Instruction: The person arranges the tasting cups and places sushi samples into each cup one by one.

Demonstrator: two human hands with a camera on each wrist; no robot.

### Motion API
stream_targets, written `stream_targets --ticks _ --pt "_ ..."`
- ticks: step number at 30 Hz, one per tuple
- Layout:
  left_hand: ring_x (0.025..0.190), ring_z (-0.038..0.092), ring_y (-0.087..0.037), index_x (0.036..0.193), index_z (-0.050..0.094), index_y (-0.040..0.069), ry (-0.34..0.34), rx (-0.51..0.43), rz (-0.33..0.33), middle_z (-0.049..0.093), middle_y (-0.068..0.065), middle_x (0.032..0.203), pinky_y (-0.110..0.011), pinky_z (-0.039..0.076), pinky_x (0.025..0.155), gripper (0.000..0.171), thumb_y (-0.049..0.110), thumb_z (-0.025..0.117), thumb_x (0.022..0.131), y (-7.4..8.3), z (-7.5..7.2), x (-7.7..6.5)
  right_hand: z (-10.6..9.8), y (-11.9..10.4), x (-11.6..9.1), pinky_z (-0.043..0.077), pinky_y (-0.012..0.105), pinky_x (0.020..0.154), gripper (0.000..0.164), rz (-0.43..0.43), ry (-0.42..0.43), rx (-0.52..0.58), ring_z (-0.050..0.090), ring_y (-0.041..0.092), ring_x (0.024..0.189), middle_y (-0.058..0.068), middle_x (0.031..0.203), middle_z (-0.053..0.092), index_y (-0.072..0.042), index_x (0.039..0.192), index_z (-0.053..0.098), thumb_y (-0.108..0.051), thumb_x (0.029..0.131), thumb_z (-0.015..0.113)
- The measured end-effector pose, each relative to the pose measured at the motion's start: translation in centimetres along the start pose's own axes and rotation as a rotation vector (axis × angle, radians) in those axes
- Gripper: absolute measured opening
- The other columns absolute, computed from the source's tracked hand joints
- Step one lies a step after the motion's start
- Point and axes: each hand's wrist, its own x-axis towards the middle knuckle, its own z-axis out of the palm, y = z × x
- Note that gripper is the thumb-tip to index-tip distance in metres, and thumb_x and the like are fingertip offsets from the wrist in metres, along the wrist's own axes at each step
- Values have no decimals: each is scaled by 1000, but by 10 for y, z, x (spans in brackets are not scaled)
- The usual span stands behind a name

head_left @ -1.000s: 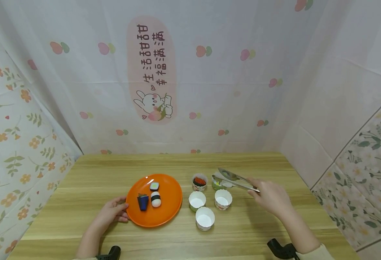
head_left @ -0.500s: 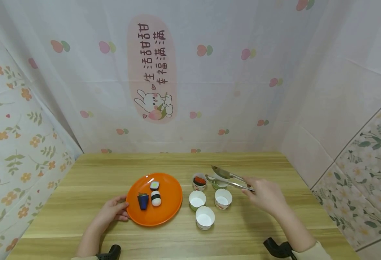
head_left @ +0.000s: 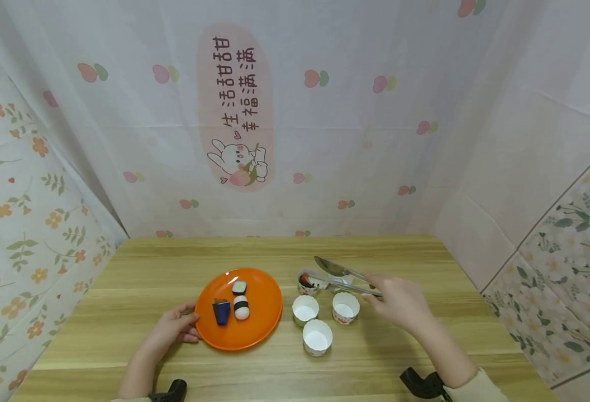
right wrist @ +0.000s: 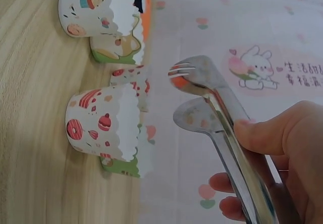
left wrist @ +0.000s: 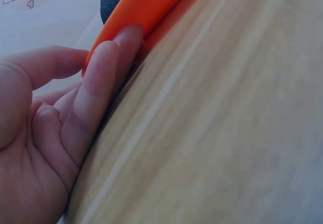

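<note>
The plate is pinched by the left hand, apparently for steadiness. Spread tongs are gripped by the right hand, near cups.

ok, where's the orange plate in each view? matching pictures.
Head: orange plate in the lower half, left of centre, left hand on its rim.
Left wrist: tilted edge at the top.
Right wrist: thin sliver at the top, behind paper cups.
Shared landmark: rabbit print, only partly shown top left in left wrist.

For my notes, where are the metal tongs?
In the head view, the metal tongs are in the right hand, right of the orange plate, near the rear cups.
</note>
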Motion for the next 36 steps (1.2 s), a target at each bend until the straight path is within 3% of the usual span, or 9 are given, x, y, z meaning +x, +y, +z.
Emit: stream_targets --ticks 7,17,22,25,31,36 --pt "70 66 -20 141 16 -19 0 -1 6 64 -12 94 -36 58 67 60 9 48 100 0 1 0 6 -10 4 41 24 44 51 -36 4 8 67 22 75 10 107 69 -7 125 64 -29 81 77" --pt "69 67 -20 141 16 -20 1 4 10 65 -13 90 -35 58 66 60 9 48 99 2 2 0 11 -23 7 43 27 45 53 -53 -24 -7 67 24 82 7 103 70 -9 127 62 -31 81 76" --pt "69 67 -20 141 16 -20 -4 3 14 65 -13 89 -35 58 66 61 9 49 99 1 1 -1 11 -29 8 55 40 62 54 -77 -23 -10 66 29 95 12 110 68 -8 128 62 -32 81 76" --pt "69 67 -20 141 16 -20 -3 2 14 65 -13 89 -35 58 66 61 9 49 99 1 1 0 11 -32 10 56 45 67 55 -98 -22 -11 65 31 99 13 111 67 -8 128 62 -33 81 76" --pt "70 67 -20 141 16 -20 2 4 13 65 -13 90 -35 58 67 60 9 49 99 2 2 -1 12 -38 14 56 42 64 56 -112 -52 -26 65 29 98 13 110 68 -8 129 60 -36 82 74" --pt "70 67 -21 140 17 -20 6 5 11 65 -13 91 -35 58 66 60 9 49 99 2 2 -2 13 -42 16 56 44 69 58 -129 -70 -25 64 29 102 12 114 66 -8 130 59 -39 84 72"
